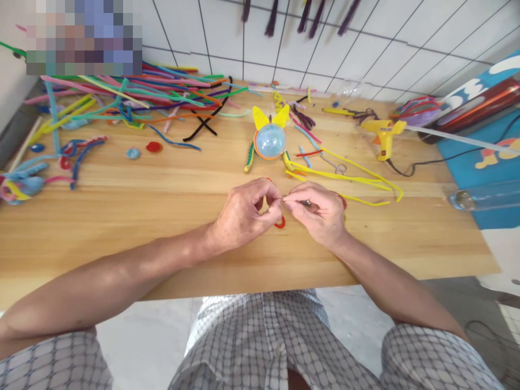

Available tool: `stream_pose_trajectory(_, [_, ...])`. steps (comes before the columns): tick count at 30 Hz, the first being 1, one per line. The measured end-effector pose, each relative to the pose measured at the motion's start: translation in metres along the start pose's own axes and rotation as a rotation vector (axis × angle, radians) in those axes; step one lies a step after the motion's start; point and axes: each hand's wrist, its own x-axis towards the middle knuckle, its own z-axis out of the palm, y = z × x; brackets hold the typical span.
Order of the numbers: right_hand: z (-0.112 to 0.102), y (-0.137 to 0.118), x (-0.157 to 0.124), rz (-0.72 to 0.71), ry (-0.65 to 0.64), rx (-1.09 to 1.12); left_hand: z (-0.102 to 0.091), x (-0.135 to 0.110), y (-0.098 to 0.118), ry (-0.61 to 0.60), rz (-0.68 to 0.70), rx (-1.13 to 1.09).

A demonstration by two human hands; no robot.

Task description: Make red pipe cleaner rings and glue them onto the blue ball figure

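While bare forearms (158, 260) angle inward from the near left and near right over a wooden table (162, 211), we see the left hand (244, 213) and right hand (320, 213) meet at their fingertips, each pinched closed, on what we cannot tell. A red fuzzy stem (280, 222) shows just beside the left hand, nearer us than a clear-domed figure (271, 141) with yellow ears (281, 116); on the right, we spot white lettering (471, 89) on a blue sheet (461, 161), too cut off to read.
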Motion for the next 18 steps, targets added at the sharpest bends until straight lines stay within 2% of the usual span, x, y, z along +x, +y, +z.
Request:
stream_pose_trajectory(7, [0.003, -0.003, 0.000, 0.093, 0.034, 0.098, -0.001, -0.001, 0.002, -0.003, -0.009, -0.067])
stream_pose_trajectory(14, [0.005, 0.010, -0.001, 0.426, 0.080, 0.399, -0.004, 0.000, -0.002, -0.015, -0.105, -0.227])
stream_pose_trajectory(18, [0.003, 0.009, 0.004, 0.538, 0.032, 0.585, -0.007, 0.006, -0.001, 0.011, -0.155, -0.264])
